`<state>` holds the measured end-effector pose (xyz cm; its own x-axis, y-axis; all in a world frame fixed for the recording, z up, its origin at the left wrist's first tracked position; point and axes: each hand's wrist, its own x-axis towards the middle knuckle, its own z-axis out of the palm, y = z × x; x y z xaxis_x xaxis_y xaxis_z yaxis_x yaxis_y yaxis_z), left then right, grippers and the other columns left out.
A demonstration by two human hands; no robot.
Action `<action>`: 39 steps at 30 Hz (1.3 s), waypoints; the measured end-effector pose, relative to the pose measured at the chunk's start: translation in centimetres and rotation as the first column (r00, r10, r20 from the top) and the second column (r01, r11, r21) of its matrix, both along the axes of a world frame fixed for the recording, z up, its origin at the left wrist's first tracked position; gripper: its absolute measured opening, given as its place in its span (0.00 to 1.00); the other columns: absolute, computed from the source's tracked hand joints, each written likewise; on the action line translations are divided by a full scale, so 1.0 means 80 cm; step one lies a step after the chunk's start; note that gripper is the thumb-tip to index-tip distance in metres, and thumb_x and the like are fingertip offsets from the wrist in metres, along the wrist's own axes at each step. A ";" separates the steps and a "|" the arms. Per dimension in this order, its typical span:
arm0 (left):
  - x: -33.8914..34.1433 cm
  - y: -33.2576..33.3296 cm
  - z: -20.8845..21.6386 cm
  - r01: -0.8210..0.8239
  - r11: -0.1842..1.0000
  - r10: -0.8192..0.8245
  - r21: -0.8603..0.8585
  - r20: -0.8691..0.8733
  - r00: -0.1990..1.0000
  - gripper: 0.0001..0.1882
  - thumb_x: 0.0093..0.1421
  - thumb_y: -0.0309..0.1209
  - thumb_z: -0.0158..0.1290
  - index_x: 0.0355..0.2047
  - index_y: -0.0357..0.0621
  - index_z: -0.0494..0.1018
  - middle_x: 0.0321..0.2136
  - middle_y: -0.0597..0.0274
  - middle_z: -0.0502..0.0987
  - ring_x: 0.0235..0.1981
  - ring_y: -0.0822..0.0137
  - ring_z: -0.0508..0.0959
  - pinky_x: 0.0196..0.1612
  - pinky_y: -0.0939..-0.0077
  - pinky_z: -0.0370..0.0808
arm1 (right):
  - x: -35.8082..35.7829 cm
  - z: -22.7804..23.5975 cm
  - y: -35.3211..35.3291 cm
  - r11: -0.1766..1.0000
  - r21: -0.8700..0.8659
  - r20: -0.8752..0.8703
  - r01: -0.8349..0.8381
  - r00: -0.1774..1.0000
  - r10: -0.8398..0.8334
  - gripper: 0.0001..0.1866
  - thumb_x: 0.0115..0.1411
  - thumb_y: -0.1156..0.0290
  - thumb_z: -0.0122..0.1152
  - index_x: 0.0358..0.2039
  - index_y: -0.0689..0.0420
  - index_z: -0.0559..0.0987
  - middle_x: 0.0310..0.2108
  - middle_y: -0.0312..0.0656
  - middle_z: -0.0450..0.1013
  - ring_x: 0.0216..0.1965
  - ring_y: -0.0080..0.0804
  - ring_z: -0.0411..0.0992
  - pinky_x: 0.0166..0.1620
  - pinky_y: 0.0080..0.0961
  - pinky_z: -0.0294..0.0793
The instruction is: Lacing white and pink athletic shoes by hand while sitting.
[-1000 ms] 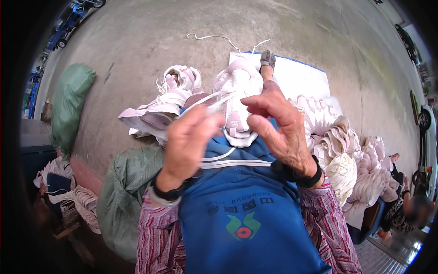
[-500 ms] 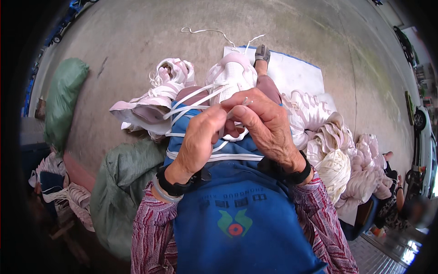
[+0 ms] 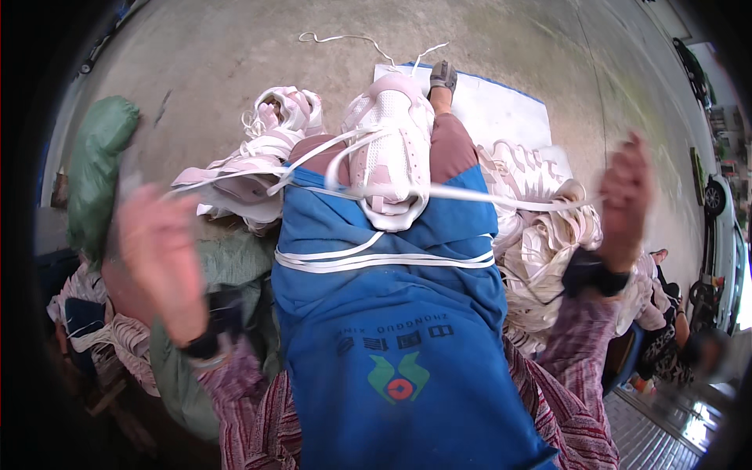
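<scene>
A white and pale pink shoe upper (image 3: 389,149) lies across my lap, its toe pointing away from me. A white shoelace (image 3: 517,201) runs from its eyelets out to both sides. My right hand (image 3: 627,192), raised at the right, is closed on one taut length of it. At the left, my left hand (image 3: 163,262) is smeared by motion, and another length of lace reaches its closed fingertips. Several loose white laces (image 3: 384,262) cross the blue apron (image 3: 392,313) below the shoe upper.
Pale pink shoe uppers lie in a heap (image 3: 266,157) at the left and a bundled stack (image 3: 540,227) at the right. A green sack (image 3: 102,172) stands on the concrete floor, another (image 3: 196,337) by my left arm. A white sheet (image 3: 501,117) lies ahead. Another person (image 3: 674,337) sits far right.
My hands have swung from close together over the shoe upper to wide apart, drawing the lace out to both sides. The shoe upper's opening now shows.
</scene>
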<state>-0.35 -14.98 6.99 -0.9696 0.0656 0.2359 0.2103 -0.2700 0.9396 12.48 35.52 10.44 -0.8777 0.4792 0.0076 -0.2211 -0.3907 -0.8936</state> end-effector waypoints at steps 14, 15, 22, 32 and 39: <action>0.006 -0.081 0.020 -0.392 0.716 0.447 -0.578 -0.052 0.893 0.21 0.66 0.29 0.45 0.58 0.34 0.63 0.46 0.62 0.70 0.38 0.77 0.71 0.39 0.87 0.66 | -0.024 -0.085 -0.007 0.723 0.680 0.029 0.119 0.982 -0.189 0.16 0.65 0.77 0.45 0.51 0.55 0.75 0.23 0.26 0.67 0.18 0.08 0.54 0.19 0.09 0.54; 0.001 0.002 0.014 -0.380 0.755 0.421 -0.535 -0.049 0.906 0.20 0.66 0.29 0.46 0.57 0.34 0.63 0.44 0.61 0.72 0.33 0.78 0.71 0.38 0.88 0.66 | -0.039 -0.101 -0.037 0.575 0.816 0.165 -0.061 0.977 -0.131 0.14 0.63 0.78 0.47 0.47 0.59 0.78 0.32 0.33 0.74 0.22 0.14 0.61 0.25 0.14 0.63; -0.033 0.168 -0.068 0.202 0.721 -0.206 -0.662 0.074 0.976 0.13 0.63 0.31 0.49 0.45 0.38 0.70 0.26 0.69 0.71 0.27 0.76 0.70 0.31 0.78 0.70 | -0.110 -0.134 -0.181 0.046 0.930 0.367 -0.365 0.929 -0.054 0.23 0.53 0.58 0.60 0.38 0.68 0.72 0.35 0.56 0.69 0.30 0.53 0.74 0.33 0.40 0.75; -0.079 0.226 -0.122 0.309 0.407 -0.372 -0.859 0.153 0.915 0.12 0.59 0.35 0.52 0.33 0.37 0.69 0.27 0.43 0.75 0.30 0.47 0.76 0.33 0.60 0.72 | -0.106 -0.164 -0.191 0.023 0.915 0.403 -0.403 0.910 -0.095 0.16 0.53 0.68 0.57 0.34 0.68 0.68 0.34 0.55 0.67 0.26 0.50 0.75 0.26 0.37 0.77; -0.085 0.225 -0.139 0.378 0.269 -0.496 -0.886 0.210 0.843 0.17 0.63 0.37 0.40 0.28 0.34 0.68 0.22 0.45 0.75 0.23 0.51 0.77 0.29 0.61 0.72 | -0.097 -0.171 -0.185 0.055 0.896 0.444 -0.441 0.894 -0.056 0.14 0.53 0.72 0.55 0.37 0.68 0.67 0.33 0.54 0.67 0.26 0.50 0.74 0.26 0.37 0.76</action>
<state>-7.16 3.01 -4.10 -0.7022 0.6929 -0.1637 0.4348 0.5993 0.6721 4.73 20.71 -3.24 -0.9969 0.0677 0.0398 0.0411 0.8817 -0.4701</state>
